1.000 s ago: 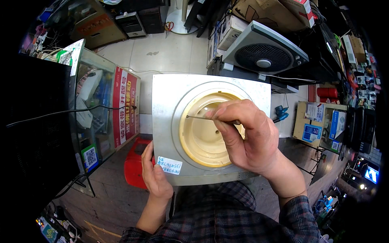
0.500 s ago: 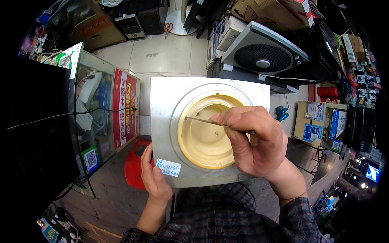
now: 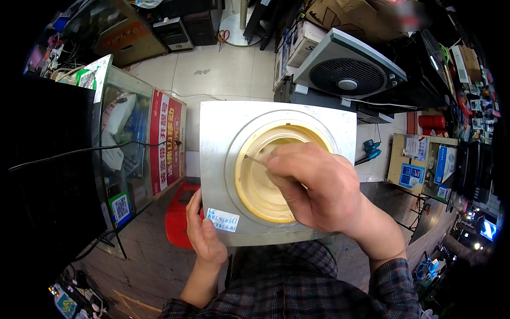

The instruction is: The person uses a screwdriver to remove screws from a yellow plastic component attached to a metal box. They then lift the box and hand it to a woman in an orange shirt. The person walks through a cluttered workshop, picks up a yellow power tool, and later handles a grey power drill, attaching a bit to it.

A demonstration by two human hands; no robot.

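A boxy silver appliance [image 3: 218, 154] lies before me, with a cream-yellow round well [image 3: 240, 186] in its top. My left hand [image 3: 206, 231] holds the casing's near left edge, thumb beside a white handwritten label [image 3: 224, 219]. Over the right part of the well, my right hand [image 3: 319, 183] is closed in a pinch on a thin metal tool [image 3: 256, 159]. The tool's tip meets the well's left rim at a small dark hole; its kind is unclear, and most of its length is hidden by the fingers. The hand also covers part of the well.
A glass display case [image 3: 127, 127] stands to the left, crossed by a black cable [image 3: 79, 152]. Behind it on the floor lie red-handled scissors [image 3: 223, 35]. A grey box fan [image 3: 348, 74] sits far right. A red stool [image 3: 178, 223] shows beside the appliance.
My right hand has moved slightly left and turned over, now hiding more of the metal tool. The tool's tip stays at the rim. My left hand keeps its hold on the casing.
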